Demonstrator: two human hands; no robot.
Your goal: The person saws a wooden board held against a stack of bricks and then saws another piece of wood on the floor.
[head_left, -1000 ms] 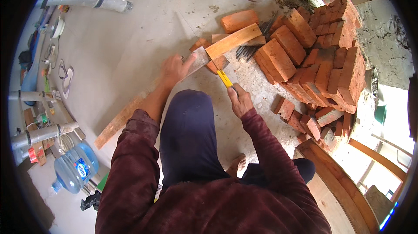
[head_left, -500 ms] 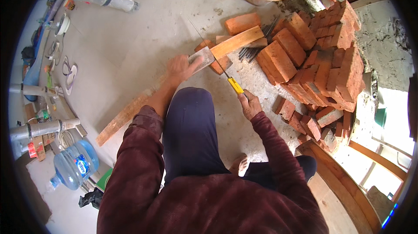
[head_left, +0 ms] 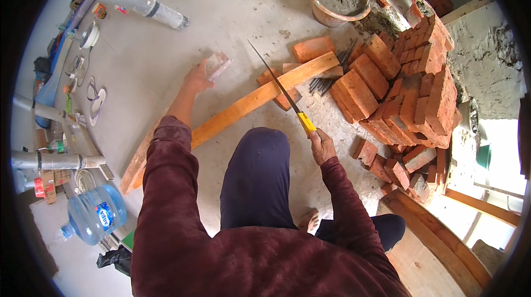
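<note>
My right hand (head_left: pixel 322 146) is closed round the yellow handle of a handsaw (head_left: pixel 285 91). Its thin dark blade points up and to the left, crossing above a long light-wood plank (head_left: pixel 238 110). That plank slants from the lower left up to the bricks, with its far part resting on another wood piece and on a brick (head_left: pixel 287 99). Left of the blade, my left hand (head_left: pixel 197 78) grips a short greyish wood block (head_left: pixel 217 65), held off the plank. A second rough board (head_left: pixel 145 150) lies under my left forearm.
Stacked red bricks (head_left: pixel 365 92) stand at the right, with broken ones below. A mortar basin (head_left: pixel 332 17) sits at the far side. At the left are slippers (head_left: pixel 97 103), grey pipes (head_left: pixel 138 5) and a blue water jug (head_left: pixel 97 214). Dark rods (head_left: pixel 321 85) lie beside the bricks.
My left hand has lifted the greyish block off the plank and moved left with it, uncovering the plank's length. My right hand and the saw have shifted slightly, and the view has tilted.
</note>
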